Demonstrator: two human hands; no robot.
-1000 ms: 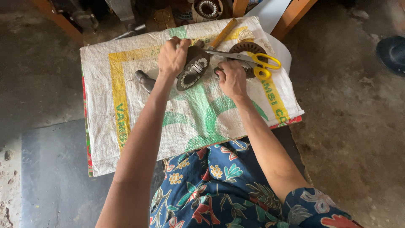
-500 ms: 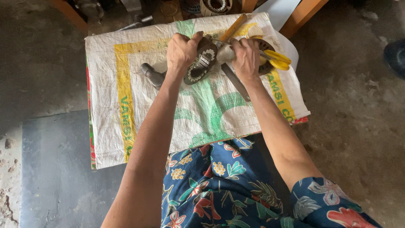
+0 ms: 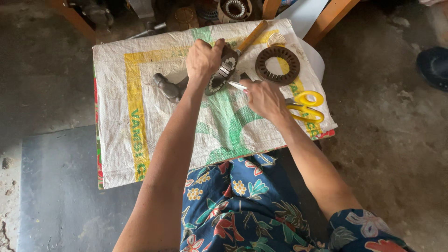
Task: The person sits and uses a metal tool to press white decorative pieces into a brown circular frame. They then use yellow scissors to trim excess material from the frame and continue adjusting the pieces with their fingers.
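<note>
While both hands work at the upper middle of the frame, these lines hold:

Left hand: the left hand [image 3: 204, 58] closes its grip round a toothed metal ring, the stator [image 3: 223, 70], and tilts it on edge, likely so its inner slots face the other hand.

Right hand: the right hand [image 3: 263, 97] pinches a thin pale blade [image 3: 237, 86] whose tip meets the stator's lower rim; the fingers press together close behind the tip, which should give fine control. What the blade belongs to I cannot tell.

Stator: upper middle of the sack, lifted in the left hand, touching the blade.

Sack: a white woven sack [image 3: 154, 140] with yellow and green print covers the worktop, probably to keep small parts and dirt off it.

Hammer: a hammer [image 3: 169, 87] lies across the sack, head left of the left hand, wooden handle running up right behind the stator.

Second ring: a dark slotted ring [image 3: 277, 65] lies flat right of the stator, apart from it.

Scissors: yellow-handled scissors [image 3: 305, 107] rest just beside the right wrist, within easy reach.

Floor: bare concrete floor [image 3: 382, 140] surrounds the worktop.
</note>
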